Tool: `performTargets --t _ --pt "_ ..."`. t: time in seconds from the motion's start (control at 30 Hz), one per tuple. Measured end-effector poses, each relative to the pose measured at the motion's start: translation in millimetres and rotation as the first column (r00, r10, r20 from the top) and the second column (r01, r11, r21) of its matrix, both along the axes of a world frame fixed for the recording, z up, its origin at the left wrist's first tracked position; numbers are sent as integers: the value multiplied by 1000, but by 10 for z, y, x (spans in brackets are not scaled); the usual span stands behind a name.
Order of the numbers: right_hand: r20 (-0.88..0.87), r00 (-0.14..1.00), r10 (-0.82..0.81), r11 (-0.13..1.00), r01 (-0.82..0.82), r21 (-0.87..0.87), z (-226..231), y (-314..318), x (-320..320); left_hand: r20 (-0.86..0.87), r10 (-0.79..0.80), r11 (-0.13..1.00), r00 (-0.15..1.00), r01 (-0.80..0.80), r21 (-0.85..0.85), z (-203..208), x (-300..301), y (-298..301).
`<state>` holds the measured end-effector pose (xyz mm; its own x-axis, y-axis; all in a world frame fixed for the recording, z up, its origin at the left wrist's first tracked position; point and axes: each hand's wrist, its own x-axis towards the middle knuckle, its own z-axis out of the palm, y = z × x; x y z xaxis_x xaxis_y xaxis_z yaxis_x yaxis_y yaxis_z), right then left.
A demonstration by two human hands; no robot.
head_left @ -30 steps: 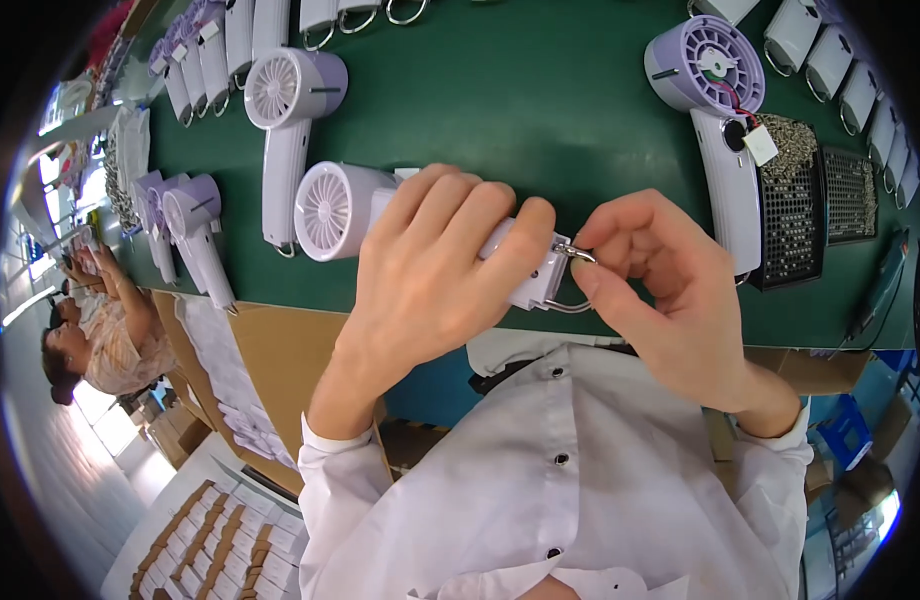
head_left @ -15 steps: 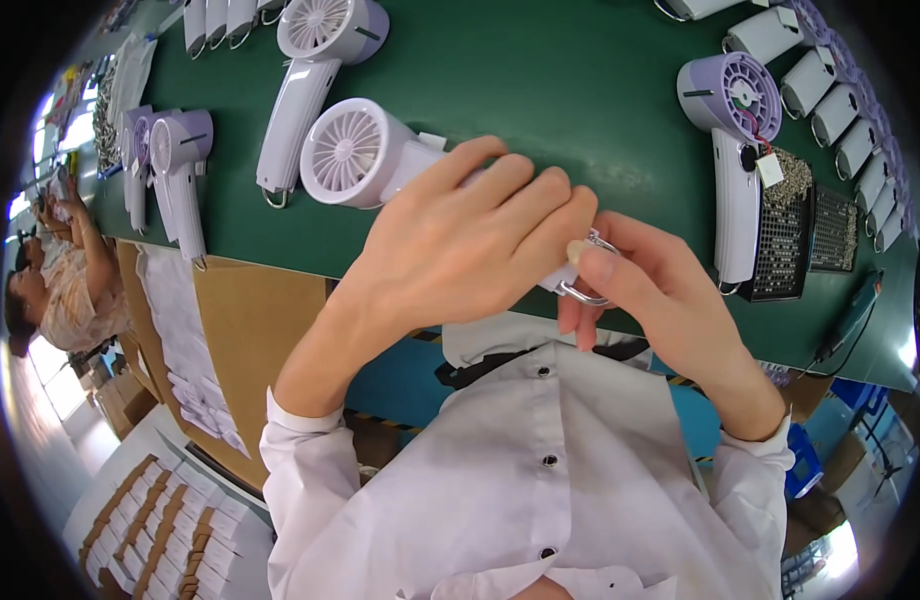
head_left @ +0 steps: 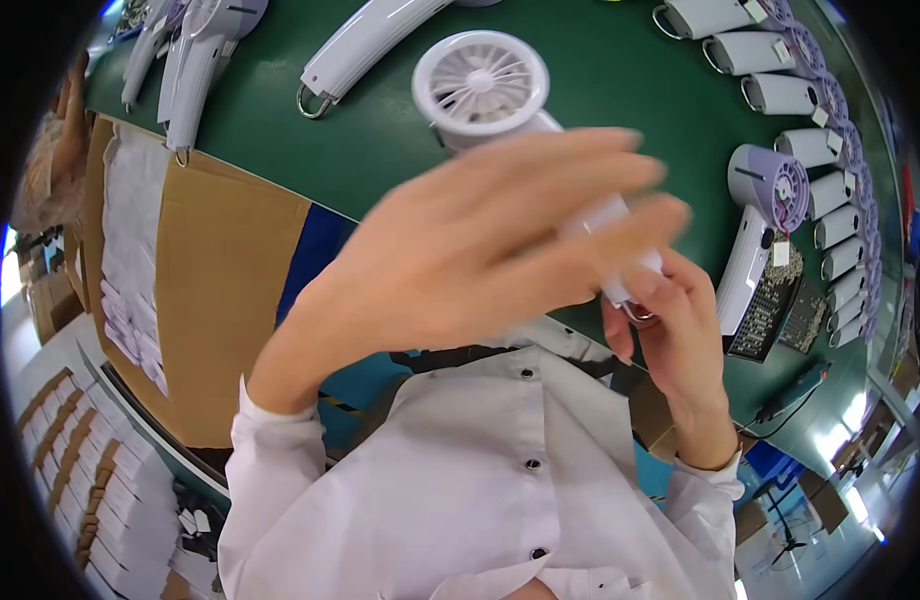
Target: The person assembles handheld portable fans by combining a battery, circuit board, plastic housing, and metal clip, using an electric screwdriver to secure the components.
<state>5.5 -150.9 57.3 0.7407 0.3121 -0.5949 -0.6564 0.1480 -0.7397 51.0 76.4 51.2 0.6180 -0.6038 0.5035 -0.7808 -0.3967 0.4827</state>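
Note:
A white handheld fan (head_left: 480, 85) with a round grille slants over the near part of the green table. My right hand (head_left: 677, 315) has its thumb and fingers closed round the lower end of the handle, by its metal loop (head_left: 637, 314). Across the middle of the handle lies my left hand (head_left: 470, 235), slightly blurred, its fingers stretched out and apart. It hides much of the handle, and I cannot tell whether it touches it.
Finished-looking fans (head_left: 195, 75) lie at the left of the green table (head_left: 300, 165). On the right are an opened purple-and-white fan (head_left: 755, 215), black trays of small metal parts (head_left: 765, 315), a corded tool (head_left: 795, 390) and a row of handles (head_left: 780, 95). A cardboard box (head_left: 220, 300) stands at left.
My left fingers have straightened from their curl around the handle. The fan's grille has turned upward, and the view has shifted. My right hand keeps its hold at the loop end.

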Motion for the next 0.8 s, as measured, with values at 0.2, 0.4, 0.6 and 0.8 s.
performTargets --t 0.2,0.4,0.6,0.8 --pt "-84 996 -42 996 48 71 40 -2 78 -911 -104 578 400 -721 -382 -121 -437 155" --pt "-56 994 -89 987 96 132 67 0 17 -811 -537 401 231 -776 -487 -168 -273 -433" --pt "-81 989 -126 971 140 195 10 -38 -65 -699 -648 243 304 -787 -567 -161 -70 -481" --pt "1 991 -136 969 133 211 -26 -164 -105 -828 -392 266 402 -811 -520 -129 -19 -444"
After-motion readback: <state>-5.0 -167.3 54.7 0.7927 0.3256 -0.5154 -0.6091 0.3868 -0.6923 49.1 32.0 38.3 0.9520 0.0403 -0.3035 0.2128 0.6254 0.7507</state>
